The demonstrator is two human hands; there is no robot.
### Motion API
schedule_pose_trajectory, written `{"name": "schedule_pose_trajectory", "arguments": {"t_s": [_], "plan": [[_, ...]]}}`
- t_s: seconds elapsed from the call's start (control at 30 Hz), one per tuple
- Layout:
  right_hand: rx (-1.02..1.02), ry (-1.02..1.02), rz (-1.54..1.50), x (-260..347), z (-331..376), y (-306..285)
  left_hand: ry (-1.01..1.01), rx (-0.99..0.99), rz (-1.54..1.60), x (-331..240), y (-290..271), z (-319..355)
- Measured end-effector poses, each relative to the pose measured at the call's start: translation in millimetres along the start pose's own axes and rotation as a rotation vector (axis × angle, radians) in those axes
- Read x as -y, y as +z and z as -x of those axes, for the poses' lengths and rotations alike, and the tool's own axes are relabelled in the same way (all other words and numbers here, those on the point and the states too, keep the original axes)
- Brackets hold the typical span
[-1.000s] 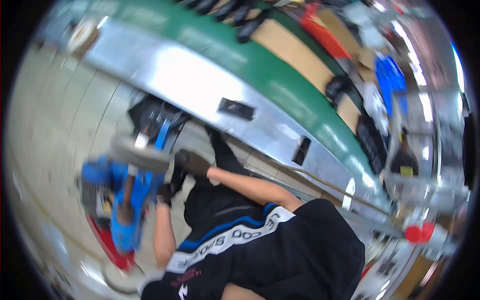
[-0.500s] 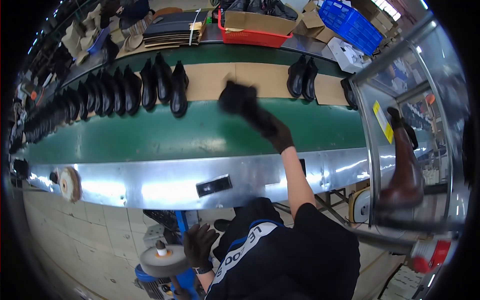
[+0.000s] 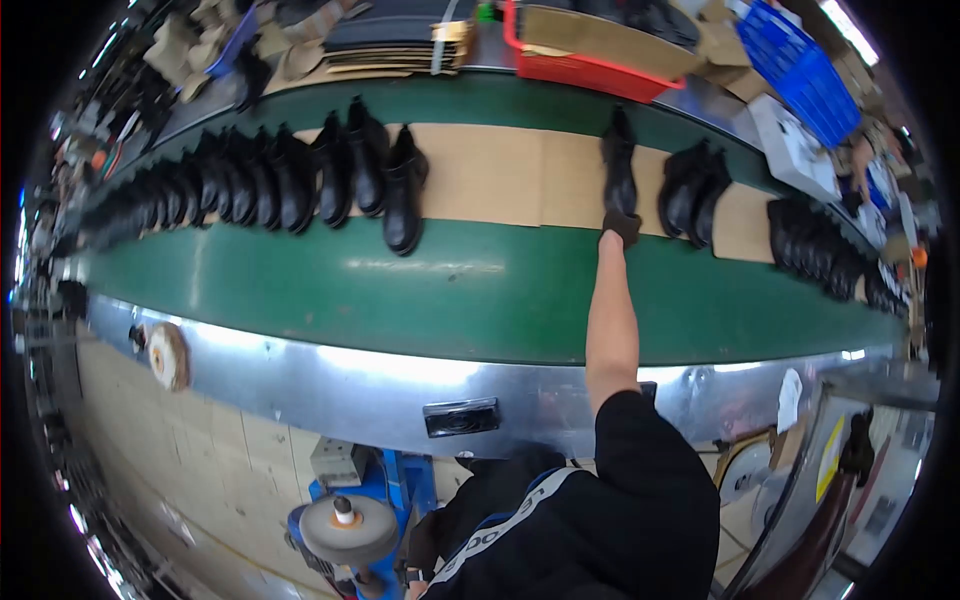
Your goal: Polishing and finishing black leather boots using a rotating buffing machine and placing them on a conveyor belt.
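My right hand, in a dark glove, reaches far over the green belt. It is closed round the toe of a black ankle boot, whose shaft points away from me. That boot rests on the brown cardboard, just left of a pair of black boots. Low beside my body is my left hand, gloved too, near the grey buffing wheel; its fingers cannot be made out against my dark clothes.
A long row of black boots lines the belt's left, and more boots stand at right. A metal ledge holds a black rectangular block. Behind are a red crate and a blue crate.
My right hand has carried the boot right and set it upright on the cardboard beside the pair. My left hand has drawn in against my body. The view has shifted.
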State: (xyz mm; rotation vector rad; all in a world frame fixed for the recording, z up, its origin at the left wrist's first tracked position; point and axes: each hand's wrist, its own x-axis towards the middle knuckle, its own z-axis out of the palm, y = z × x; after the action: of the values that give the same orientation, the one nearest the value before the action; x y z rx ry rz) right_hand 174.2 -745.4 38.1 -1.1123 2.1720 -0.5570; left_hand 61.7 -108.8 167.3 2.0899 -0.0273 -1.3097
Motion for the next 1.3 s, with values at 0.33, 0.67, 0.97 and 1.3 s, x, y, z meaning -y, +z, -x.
{"name": "schedule_pose_trajectory", "arguments": {"t_s": [0.33, 0.67, 0.97, 1.3], "plan": [[0.626, -0.580, 0.045, 58.2, 239.2, 148.9, -0.252, -0.229, 0.657, -17.1, 27.9, 17.6], [1.152, -0.784, -0.638, -29.1, 290.8, -29.2, 0.379, -0.103, 1.297, -114.5, 9.5, -57.2], [1.591, -1.442, 0.141, -89.9, 355.3, -291.0, 0.454, 0.603, 1.494, -65.4, -29.6, -3.6], [2.053, -1.078, 1.105, -175.5, 332.0, -268.5, 0.381, 0.412, 1.913, 57.8, 19.0, 13.4]]}}
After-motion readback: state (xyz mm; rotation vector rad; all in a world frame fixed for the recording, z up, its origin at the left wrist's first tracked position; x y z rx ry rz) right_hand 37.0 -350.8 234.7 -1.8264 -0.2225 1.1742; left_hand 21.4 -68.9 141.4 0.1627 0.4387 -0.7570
